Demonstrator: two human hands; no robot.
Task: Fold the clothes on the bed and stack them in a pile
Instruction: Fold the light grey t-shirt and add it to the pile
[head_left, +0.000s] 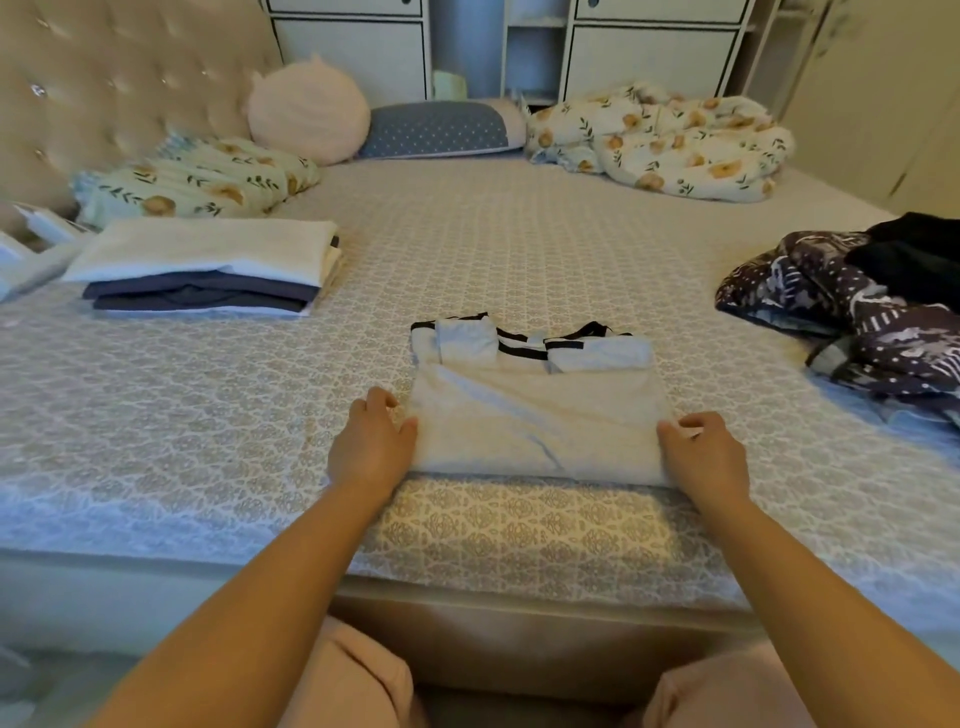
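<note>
1. Far left on the bed (467, 234) sits the pile (208, 265) of folded clothes, white on top and dark layers beneath, close to the floral pillow (197, 182); it lies up and to the left of the hands, well apart from them.
2. The left hand (371, 441) grips the left edge of the white shirt (535, 421), thumb on top and fingers (382, 400) curled at the fabric's side; of the two it is the hand nearer the pile.
3. The shirt lies flat in front of the person, half folded, its black-trimmed collar end pointing away and its long axis running from near to far; the near hem sits close to the bed's edge.
4. The right hand (704, 452) pinches the shirt's right edge likewise, fingers curled over the cloth.
5. To my eye the next fold carries the near hem away toward the collar; the sheet beyond it is bare, so there is room.
6. Far right, a heap of dark patterned clothes (857, 306) waits unfolded, well clear of the shirt; the floral quilt (660, 140) is bunched behind.
</note>
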